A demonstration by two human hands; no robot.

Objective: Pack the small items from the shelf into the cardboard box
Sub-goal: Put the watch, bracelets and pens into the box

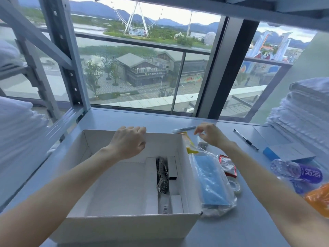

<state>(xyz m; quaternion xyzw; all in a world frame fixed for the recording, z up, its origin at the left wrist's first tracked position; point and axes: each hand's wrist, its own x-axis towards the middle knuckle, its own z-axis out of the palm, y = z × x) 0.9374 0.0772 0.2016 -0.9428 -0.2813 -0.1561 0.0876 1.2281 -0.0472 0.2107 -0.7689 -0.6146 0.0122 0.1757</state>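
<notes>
Gripping the far rim of the box (106, 227) with the left hand (128, 141), knuckles up, fingers curled over the edge. Hovering with the right hand (211, 135) just past the box's far right corner, above loose items on the shelf (240, 229); fingers loosely curled, thumb and forefinger drawn near each other. Cannot tell whether pinching anything, given the blur at the fingertips.

Inside the box, along its right side: a watch (162, 175) laid lengthwise, a black case (173, 169) just beside it on the right, a white barcoded label (165, 208) nearer the front wall.

Outside, against the right wall: a mask pack (211, 182) in clear plastic, nearer the body than the right hand. At the far right corner, close under that hand: a yellow packet (189, 145) and a small grey piece (203, 145), the latter roughly beneath the palm. Right of the mask pack: a red packet (228, 164) and a tape roll (235, 187), both touching the plastic.

Beyond the right hand, a marker (184, 129); to the hand's right, apart from it, a pen (245, 139). Farther right: a bottle (293, 172), an orange packet (318, 198) and stacked white bags (302, 107).
</notes>
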